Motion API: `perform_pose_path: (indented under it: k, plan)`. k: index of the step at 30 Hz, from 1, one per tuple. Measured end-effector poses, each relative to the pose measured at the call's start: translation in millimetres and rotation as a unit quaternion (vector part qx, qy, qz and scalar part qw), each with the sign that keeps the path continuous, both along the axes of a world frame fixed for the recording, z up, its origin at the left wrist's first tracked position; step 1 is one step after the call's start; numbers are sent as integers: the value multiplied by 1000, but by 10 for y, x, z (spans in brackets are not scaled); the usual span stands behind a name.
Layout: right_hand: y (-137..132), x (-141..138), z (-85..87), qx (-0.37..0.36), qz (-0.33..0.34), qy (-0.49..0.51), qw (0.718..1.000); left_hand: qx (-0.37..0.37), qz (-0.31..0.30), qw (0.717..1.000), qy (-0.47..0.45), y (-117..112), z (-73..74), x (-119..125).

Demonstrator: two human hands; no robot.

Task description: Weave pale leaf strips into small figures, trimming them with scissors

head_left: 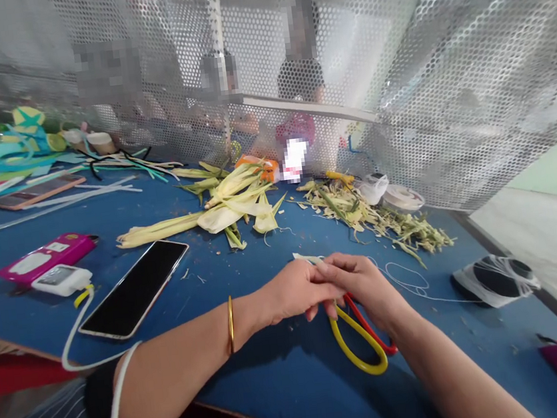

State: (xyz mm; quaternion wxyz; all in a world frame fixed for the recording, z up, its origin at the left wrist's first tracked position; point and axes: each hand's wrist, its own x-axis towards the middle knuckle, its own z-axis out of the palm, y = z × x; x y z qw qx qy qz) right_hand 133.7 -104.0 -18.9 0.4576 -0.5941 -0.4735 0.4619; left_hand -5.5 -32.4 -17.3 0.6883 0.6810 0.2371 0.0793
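- Left hand (292, 291): fingers curled in, hold hidden, can't tell.
- Pale flat strip (305, 257) poking out between hands, toward the blue bench's (245, 266) front edge, best pinched firmly.
- Right hand (363, 281) curled around yellow-and-red looped handles (372, 369), probably scissors.
- Black cone of white thread (498, 279), right edge: best kept untangled.

Passage over blue tabletop (225, 269) between phone (137, 289) and left hand (293, 292), pale husks (228, 209) blocking ahead, shredded scraps (349, 209) beyond right hand (362, 286), loose thread (450, 299) and spool (497, 278) at right, perforated screen (476, 86) behind.

A black-screened phone (137, 291) lies on the blue table (93, 220) before perforated metal panels (450, 89).
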Motion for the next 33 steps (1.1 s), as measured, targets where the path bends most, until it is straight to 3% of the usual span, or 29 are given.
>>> perform_pose_path:
  k: [2, 3, 6, 8, 12, 14, 18, 22, 24, 27, 30, 33]
  plan:
    - [-22, -55, 17, 20, -31, 57, 998, 6, -2, 1000, 15, -3, -39, 3]
    - [-37, -70, 26, 61, -64, 40, 995, 1, 8, 1000, 21, 6, -53, 3]
    - [-88, -91, 45, 226, -101, -165, 955, -51, 67, 996, 28, 68, -60, -1]
    - [-117, -105, 36, 328, -44, -352, 875, -106, 122, 987, 15, 125, -38, -1]
    - [-115, -132, -39, 427, 62, -619, 657, -207, 226, 951, -28, 229, 40, 8]
    - [-85, -126, -81, 426, 79, -668, 605, -249, 249, 935, -41, 263, 71, 16]
    - [-30, -84, -129, 407, 113, -691, 587, -342, 254, 902, -71, 317, 75, 25]
    - [-45, -89, -133, 417, 135, -652, 619, -364, 263, 886, -114, 339, 40, 18]
    - [-68, -124, -122, 443, 111, -635, 623, -358, 264, 887, -124, 314, 38, 19]
    - [-74, -188, -118, 455, 75, -655, 599, -357, 255, 891, -120, 234, 48, 35]
    - [-40, -231, -153, 456, 79, -674, 576, -348, 254, 895, -113, 155, 31, 62]
    - [-27, -249, -179, 465, 87, -666, 577, -328, 225, 909, -125, 123, -34, 79]
